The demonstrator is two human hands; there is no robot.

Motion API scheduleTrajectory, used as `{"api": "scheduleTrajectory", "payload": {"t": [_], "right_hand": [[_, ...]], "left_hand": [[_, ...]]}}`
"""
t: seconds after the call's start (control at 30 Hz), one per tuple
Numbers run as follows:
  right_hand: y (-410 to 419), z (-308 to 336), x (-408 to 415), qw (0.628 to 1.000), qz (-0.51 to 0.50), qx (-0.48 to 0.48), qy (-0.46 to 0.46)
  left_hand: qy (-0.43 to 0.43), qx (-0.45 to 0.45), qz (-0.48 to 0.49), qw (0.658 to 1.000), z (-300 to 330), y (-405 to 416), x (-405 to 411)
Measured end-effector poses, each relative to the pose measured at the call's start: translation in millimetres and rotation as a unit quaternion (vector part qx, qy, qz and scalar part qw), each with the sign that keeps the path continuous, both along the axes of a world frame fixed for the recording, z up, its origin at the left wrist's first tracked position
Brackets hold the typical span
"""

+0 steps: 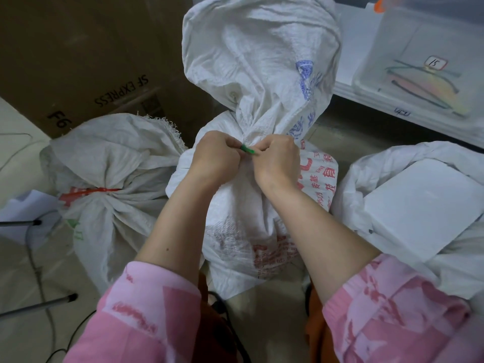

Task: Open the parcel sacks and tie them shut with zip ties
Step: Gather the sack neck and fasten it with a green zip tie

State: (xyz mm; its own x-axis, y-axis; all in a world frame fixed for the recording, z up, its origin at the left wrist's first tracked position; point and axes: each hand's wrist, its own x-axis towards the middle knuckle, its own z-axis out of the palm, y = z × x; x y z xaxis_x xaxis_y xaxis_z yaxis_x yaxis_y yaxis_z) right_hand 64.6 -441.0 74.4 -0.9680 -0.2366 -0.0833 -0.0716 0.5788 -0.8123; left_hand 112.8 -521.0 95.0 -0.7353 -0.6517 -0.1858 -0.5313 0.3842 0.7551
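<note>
Both hands, left and right, pinch a green plastic zip tie at the gathered neck of the white woven sack, a red-tied sack alongside.

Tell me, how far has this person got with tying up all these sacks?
Done: the left sack is cinched at the neck with a red zip tie. In hand: the left hand and right hand pinch a green zip tie at the gathered neck of the middle sack. Left: the right sack lies open, a white parcel showing.
</note>
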Motion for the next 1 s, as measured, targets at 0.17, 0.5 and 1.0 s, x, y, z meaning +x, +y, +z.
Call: {"api": "scheduleTrajectory", "payload": {"t": [0.17,0.5,1.0], "right_hand": [[2.5,1.4,1.1,1.000,0.008,-0.005,0.000],[6.1,-2.5,5.7,0.993,0.041,0.070,0.088],[14.9,2.8,-2.5,0.979,0.127,0.102,0.122]], "left_hand": [[-0.003,0.002,0.011,1.000,0.7,3.0,-0.9],[-0.029,0.041,0.004,0.999,0.5,2.4,-0.1],[-0.011,0.105,0.007,0.994,4.2,1.0,3.9]]}}
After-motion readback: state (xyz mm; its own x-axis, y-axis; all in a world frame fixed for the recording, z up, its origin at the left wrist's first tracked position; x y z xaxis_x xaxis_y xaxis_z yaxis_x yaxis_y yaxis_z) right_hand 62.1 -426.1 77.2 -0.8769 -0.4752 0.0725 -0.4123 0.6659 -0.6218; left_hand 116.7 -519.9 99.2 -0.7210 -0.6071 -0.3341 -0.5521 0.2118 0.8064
